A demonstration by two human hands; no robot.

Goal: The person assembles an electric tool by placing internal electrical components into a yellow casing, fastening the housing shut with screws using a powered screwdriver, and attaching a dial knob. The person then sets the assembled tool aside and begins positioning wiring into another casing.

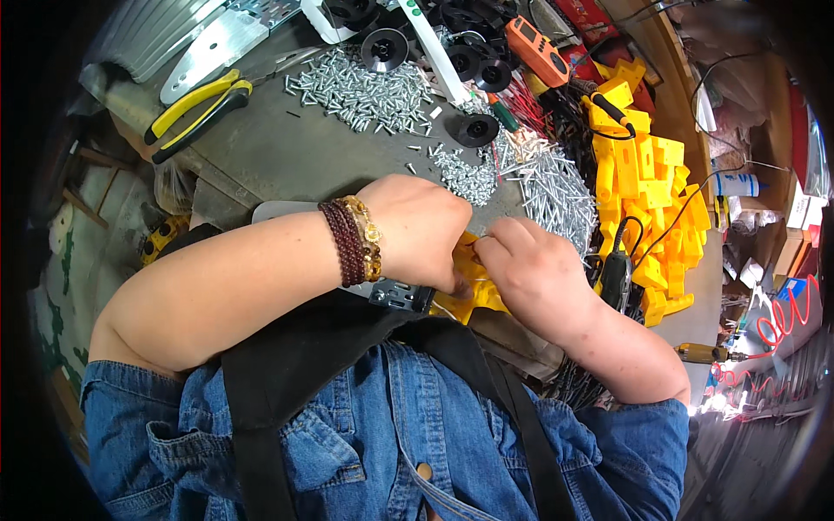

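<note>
Close to my body, my left hand (415,227) is curled round a yellow plastic part (478,300), its thumb pressed along the part's side. My right hand (540,276) meets it from the other side, fingertips pinched together at the part's upper edge. Whatever sits between those fingertips is too small or hidden to make out. Below my left wrist, a slotted metal bracket (408,296) shows beside the yellow part. Just beyond my hands lie small screws (467,176) and a pile of longer screws (558,198).
A big heap of short screws (360,91) covers the bench beyond, with black spools (384,49) behind. Yellow-and-black pliers (198,113) lie at left. To the right are stacked yellow parts (647,178), an orange meter (537,50), a black corded tool (616,276) and loose cables.
</note>
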